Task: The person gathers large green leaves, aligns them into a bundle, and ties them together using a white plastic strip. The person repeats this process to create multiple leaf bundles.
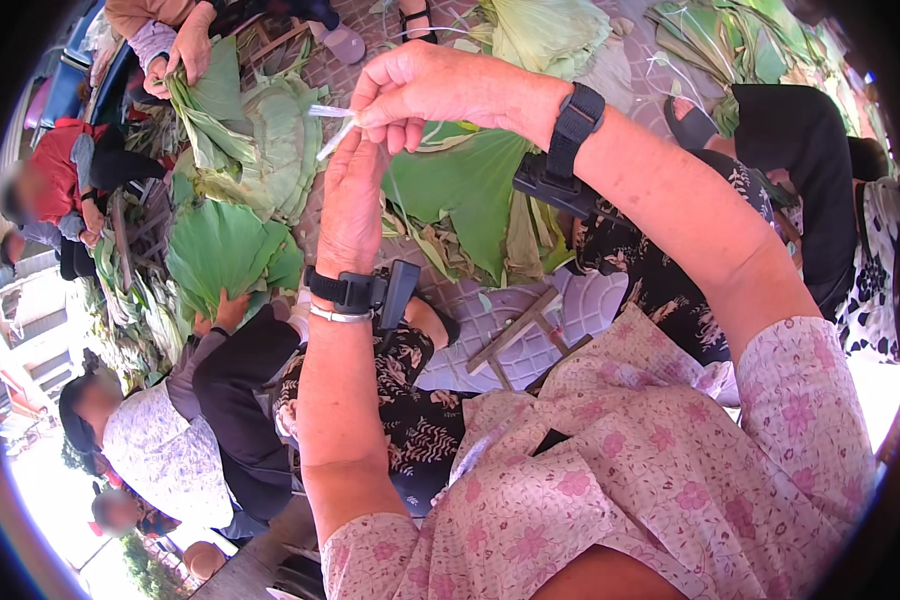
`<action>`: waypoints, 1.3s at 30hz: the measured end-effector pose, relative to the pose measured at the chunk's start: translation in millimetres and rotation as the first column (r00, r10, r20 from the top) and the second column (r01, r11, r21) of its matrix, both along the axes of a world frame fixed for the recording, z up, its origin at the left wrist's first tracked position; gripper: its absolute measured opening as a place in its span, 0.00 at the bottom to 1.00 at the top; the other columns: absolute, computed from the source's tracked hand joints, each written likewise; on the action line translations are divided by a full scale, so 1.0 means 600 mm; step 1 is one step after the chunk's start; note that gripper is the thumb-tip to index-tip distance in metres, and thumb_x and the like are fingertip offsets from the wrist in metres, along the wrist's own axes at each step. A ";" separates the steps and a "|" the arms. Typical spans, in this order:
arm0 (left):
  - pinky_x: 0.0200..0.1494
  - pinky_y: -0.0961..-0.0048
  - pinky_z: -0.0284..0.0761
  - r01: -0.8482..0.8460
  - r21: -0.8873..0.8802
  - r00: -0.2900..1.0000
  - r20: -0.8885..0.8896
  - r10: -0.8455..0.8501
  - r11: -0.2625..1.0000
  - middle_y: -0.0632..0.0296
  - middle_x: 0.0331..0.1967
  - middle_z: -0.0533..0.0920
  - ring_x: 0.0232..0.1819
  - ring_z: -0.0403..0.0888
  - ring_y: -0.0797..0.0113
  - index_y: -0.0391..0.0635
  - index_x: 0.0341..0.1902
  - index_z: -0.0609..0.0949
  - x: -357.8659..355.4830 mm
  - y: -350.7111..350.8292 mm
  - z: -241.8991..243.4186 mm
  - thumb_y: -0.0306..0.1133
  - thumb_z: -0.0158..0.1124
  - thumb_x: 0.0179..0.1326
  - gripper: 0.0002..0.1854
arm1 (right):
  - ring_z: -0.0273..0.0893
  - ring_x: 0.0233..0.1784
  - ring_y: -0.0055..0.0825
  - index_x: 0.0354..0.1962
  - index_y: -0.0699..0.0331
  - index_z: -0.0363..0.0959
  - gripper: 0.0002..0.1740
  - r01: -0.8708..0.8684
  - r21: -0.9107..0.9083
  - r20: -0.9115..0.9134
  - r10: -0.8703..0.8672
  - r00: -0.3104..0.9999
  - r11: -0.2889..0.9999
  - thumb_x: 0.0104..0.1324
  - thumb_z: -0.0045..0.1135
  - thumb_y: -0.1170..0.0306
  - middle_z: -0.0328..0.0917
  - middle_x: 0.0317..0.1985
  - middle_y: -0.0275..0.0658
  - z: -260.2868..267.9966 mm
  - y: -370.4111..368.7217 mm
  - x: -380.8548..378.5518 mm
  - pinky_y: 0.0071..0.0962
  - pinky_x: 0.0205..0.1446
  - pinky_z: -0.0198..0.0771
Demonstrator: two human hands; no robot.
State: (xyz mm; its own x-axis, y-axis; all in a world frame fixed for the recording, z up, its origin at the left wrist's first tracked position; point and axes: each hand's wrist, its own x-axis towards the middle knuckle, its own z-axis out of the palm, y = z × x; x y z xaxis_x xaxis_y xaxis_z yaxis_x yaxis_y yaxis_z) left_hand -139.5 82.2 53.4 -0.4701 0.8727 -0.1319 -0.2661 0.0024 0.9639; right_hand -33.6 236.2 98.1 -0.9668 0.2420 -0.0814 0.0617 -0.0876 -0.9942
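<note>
My left hand is raised in front of me, its fingertips meeting those of my right hand. Between them both hands pinch a thin white plastic string, whose short ends stick out to the left of the fingertips. A thin strand of the string seems to hang down past my left fingers. Below and behind my right hand lies a stack of large green leaves, like lotus leaves, with drier brownish ones at its lower edge. Each of my wrists bears a black strapped device.
A co-worker's hands hold folded leaves at the upper left. Another person's hand touches a green leaf pile. More leaves lie on the paving at the top. A wooden stool frame stands near my knees. Several people sit around.
</note>
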 end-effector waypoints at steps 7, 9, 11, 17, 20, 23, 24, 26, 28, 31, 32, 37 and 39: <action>0.57 0.67 0.72 0.119 -0.004 0.989 0.090 -0.118 0.993 0.64 0.31 0.81 0.40 0.80 0.69 0.38 0.52 0.80 -0.002 -0.002 0.025 0.45 0.54 0.75 0.20 | 0.82 0.30 0.21 0.45 0.70 0.76 0.14 0.179 -0.164 -0.195 -0.209 0.958 0.970 0.66 0.63 0.68 0.85 0.37 0.42 -0.002 0.061 -0.008 0.18 0.30 0.75; 0.58 0.63 0.72 0.110 0.003 0.988 0.111 -0.109 0.994 0.66 0.28 0.76 0.37 0.76 0.68 0.38 0.50 0.79 -0.017 -0.005 0.021 0.44 0.55 0.74 0.19 | 0.82 0.30 0.21 0.45 0.70 0.76 0.15 0.264 -0.196 -0.176 -0.299 0.938 0.944 0.66 0.63 0.68 0.86 0.38 0.42 -0.011 0.073 -0.005 0.17 0.30 0.75; 0.55 0.63 0.72 0.094 0.005 0.987 0.127 -0.094 0.996 0.68 0.25 0.72 0.34 0.72 0.69 0.38 0.47 0.78 -0.024 -0.008 0.022 0.44 0.55 0.74 0.18 | 0.80 0.28 0.21 0.40 0.68 0.78 0.10 0.375 -0.195 -0.105 -0.399 0.911 0.906 0.66 0.62 0.69 0.83 0.32 0.40 -0.011 0.078 0.004 0.19 0.28 0.74; 0.34 0.75 0.65 0.067 0.025 0.973 0.222 -0.071 0.997 0.74 0.20 0.65 0.24 0.63 0.79 0.40 0.42 0.80 -0.040 -0.017 0.038 0.43 0.56 0.74 0.17 | 0.75 0.21 0.21 0.37 0.67 0.78 0.08 0.583 -0.179 -0.083 -0.602 0.794 0.793 0.67 0.61 0.70 0.80 0.24 0.37 -0.019 0.098 0.016 0.20 0.22 0.70; 0.30 0.76 0.60 0.057 0.016 0.969 0.239 -0.059 0.998 0.75 0.19 0.64 0.23 0.60 0.80 0.42 0.39 0.78 -0.050 -0.017 0.041 0.44 0.57 0.74 0.16 | 0.76 0.21 0.23 0.38 0.69 0.78 0.08 0.656 -0.174 -0.061 -0.673 0.737 0.735 0.67 0.60 0.71 0.81 0.24 0.38 -0.025 0.125 0.020 0.21 0.23 0.71; 0.29 0.78 0.58 0.045 -0.002 0.955 0.294 -0.043 0.999 0.74 0.19 0.63 0.23 0.59 0.80 0.45 0.36 0.76 -0.054 -0.020 0.039 0.45 0.58 0.73 0.16 | 0.79 0.25 0.23 0.40 0.70 0.77 0.09 0.671 -0.216 -0.063 -0.695 0.716 0.710 0.67 0.61 0.71 0.82 0.28 0.41 -0.043 0.145 0.017 0.20 0.26 0.73; 0.28 0.78 0.57 0.042 -0.002 0.949 0.314 -0.040 0.999 0.74 0.19 0.63 0.22 0.59 0.80 0.46 0.36 0.76 -0.052 -0.014 0.038 0.45 0.58 0.73 0.16 | 0.80 0.27 0.23 0.39 0.70 0.78 0.10 0.679 -0.250 -0.084 -0.714 0.695 0.690 0.65 0.63 0.71 0.82 0.30 0.41 -0.069 0.164 0.012 0.20 0.27 0.74; 0.28 0.78 0.57 0.016 -0.001 0.933 0.360 -0.014 1.000 0.74 0.18 0.63 0.22 0.59 0.79 0.47 0.35 0.76 -0.056 -0.017 0.033 0.45 0.59 0.73 0.15 | 0.79 0.27 0.25 0.36 0.72 0.78 0.08 0.671 -0.304 -0.106 -0.724 0.681 0.676 0.64 0.64 0.73 0.80 0.28 0.42 -0.087 0.174 0.012 0.22 0.28 0.76; 0.28 0.78 0.57 -0.048 -0.051 0.936 0.347 0.063 0.998 0.74 0.18 0.64 0.22 0.59 0.79 0.47 0.35 0.76 -0.050 -0.015 0.033 0.45 0.59 0.73 0.15 | 0.79 0.28 0.25 0.36 0.71 0.78 0.08 0.765 -0.247 -0.025 -0.793 0.609 0.595 0.64 0.64 0.73 0.80 0.29 0.42 -0.098 0.182 0.011 0.23 0.29 0.76; 0.27 0.78 0.57 -0.076 -0.137 0.943 0.312 0.116 0.988 0.73 0.18 0.65 0.21 0.59 0.79 0.47 0.34 0.76 -0.054 -0.016 0.025 0.45 0.59 0.72 0.16 | 0.83 0.34 0.33 0.41 0.69 0.79 0.13 0.868 0.128 -0.117 -0.862 0.493 0.479 0.65 0.63 0.67 0.82 0.35 0.46 -0.097 0.160 0.004 0.30 0.37 0.78; 0.27 0.79 0.57 -0.081 -0.170 0.946 0.296 0.129 0.982 0.73 0.18 0.66 0.21 0.59 0.79 0.46 0.34 0.77 -0.057 -0.022 0.024 0.45 0.59 0.72 0.16 | 0.83 0.36 0.34 0.43 0.69 0.79 0.15 0.834 0.352 -0.232 -0.823 0.518 0.425 0.65 0.63 0.64 0.83 0.38 0.47 -0.089 0.137 0.003 0.31 0.40 0.78; 0.26 0.79 0.56 0.057 -0.168 0.974 0.228 -0.017 0.984 0.73 0.18 0.68 0.20 0.59 0.79 0.45 0.36 0.78 -0.039 -0.013 0.028 0.45 0.58 0.73 0.16 | 0.78 0.39 0.22 0.50 0.64 0.79 0.19 0.426 0.463 -0.345 -0.284 0.895 0.778 0.69 0.58 0.59 0.84 0.35 0.33 -0.095 0.009 -0.019 0.26 0.43 0.73; 0.26 0.79 0.56 0.043 -0.145 0.970 0.244 -0.007 0.988 0.73 0.18 0.68 0.20 0.59 0.79 0.45 0.36 0.78 -0.039 -0.014 0.029 0.45 0.58 0.73 0.16 | 0.80 0.36 0.25 0.45 0.64 0.81 0.20 0.197 0.391 -0.139 -0.154 0.978 0.899 0.67 0.59 0.56 0.84 0.31 0.35 -0.076 -0.011 -0.007 0.29 0.41 0.74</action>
State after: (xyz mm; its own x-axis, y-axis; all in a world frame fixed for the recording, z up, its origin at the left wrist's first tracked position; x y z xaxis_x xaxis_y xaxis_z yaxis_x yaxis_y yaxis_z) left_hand -162.8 73.7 71.0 -0.3864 0.8459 -0.3677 -0.4894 0.1499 0.8591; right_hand -38.0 229.7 52.5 -0.9035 0.3994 0.1552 -0.0214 0.3195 -0.9473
